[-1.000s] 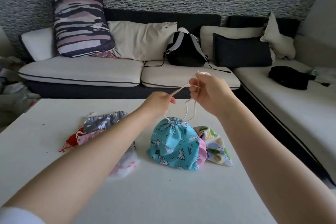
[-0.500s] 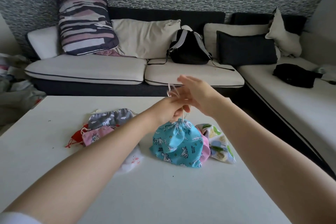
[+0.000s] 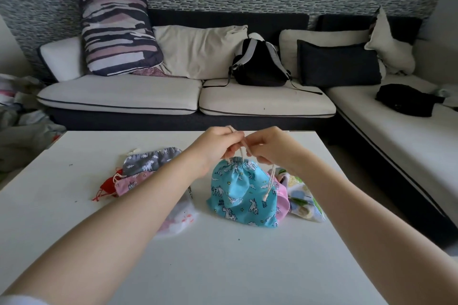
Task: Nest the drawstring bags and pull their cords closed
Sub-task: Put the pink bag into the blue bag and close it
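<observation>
The blue bag (image 3: pixel 241 193) sits on the white table (image 3: pixel 223 267) in front of the sofa (image 3: pixel 148 91), right under both hands (image 3: pixel 215 145) (image 3: pixel 270 146), which pinch its cord (image 3: pixel 242 148).

Printed cotton-like cloth blue bag (image 3: pixel 244 192), pale twisted cord (image 3: pixel 271 178), smooth matt white table (image 3: pixel 223 267)

I can find only one bit of lettering: small dark print on the blue unicorn bag (image 3: pixel 244 195), low on its left side beside a unicorn. It is too small and creased for me to read. Nothing else carries text.
</observation>
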Demonstrator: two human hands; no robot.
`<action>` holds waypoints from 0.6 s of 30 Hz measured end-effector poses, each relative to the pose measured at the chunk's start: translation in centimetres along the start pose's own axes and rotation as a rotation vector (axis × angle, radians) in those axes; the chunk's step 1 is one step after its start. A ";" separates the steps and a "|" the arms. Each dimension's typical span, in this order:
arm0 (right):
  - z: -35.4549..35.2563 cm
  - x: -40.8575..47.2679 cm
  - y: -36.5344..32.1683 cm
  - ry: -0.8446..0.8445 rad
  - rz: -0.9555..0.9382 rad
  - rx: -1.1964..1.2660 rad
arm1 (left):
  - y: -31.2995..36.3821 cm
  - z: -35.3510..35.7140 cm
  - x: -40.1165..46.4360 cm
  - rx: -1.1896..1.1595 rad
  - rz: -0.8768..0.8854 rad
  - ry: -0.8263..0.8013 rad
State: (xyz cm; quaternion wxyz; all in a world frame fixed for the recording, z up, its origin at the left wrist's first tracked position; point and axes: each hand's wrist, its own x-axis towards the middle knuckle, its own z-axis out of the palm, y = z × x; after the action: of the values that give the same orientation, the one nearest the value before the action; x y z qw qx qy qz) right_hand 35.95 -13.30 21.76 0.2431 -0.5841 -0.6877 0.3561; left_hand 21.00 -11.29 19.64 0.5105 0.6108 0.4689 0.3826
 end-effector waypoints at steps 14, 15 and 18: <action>1.5 0.4 0.8 0.024 0.091 0.390 | -1.4 -1.7 0.2 0.289 0.130 0.001; 1.5 0.3 0.7 0.007 0.098 0.376 | -1.4 -1.5 0.0 0.267 0.135 0.018; 1.7 0.2 0.8 -0.027 0.140 0.334 | -0.7 -0.9 -0.4 0.257 0.201 0.039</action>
State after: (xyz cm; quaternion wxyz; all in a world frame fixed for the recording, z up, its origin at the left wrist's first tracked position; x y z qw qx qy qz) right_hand 35.14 -13.37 20.02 0.3021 -0.5770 -0.5799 0.4894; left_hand 19.87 -11.44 19.16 0.3781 0.7072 0.4606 0.3805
